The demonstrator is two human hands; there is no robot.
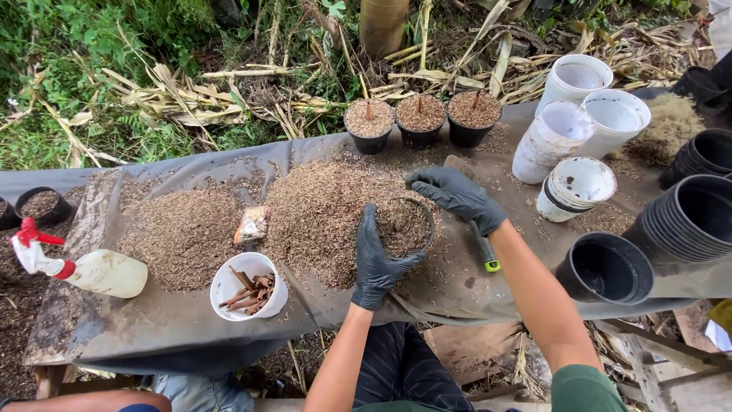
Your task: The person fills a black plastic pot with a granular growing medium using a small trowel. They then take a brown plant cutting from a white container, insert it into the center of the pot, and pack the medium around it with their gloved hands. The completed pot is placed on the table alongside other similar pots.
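Filling: left hand (379, 259) clamps the black pot (408, 225) mid-table, right hand (456, 194) spread, cupping husk mix (320, 210); next wants a firm tamp

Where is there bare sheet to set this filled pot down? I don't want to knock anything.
Freest: the near strip of grey plastic sheet between the left hand holding the small black pot and the empty black plastic pot; only a green-tipped tool lies there. Another bare patch lies below the white spray bottle. Crowded: the brown husk heaps, white cup stacks.
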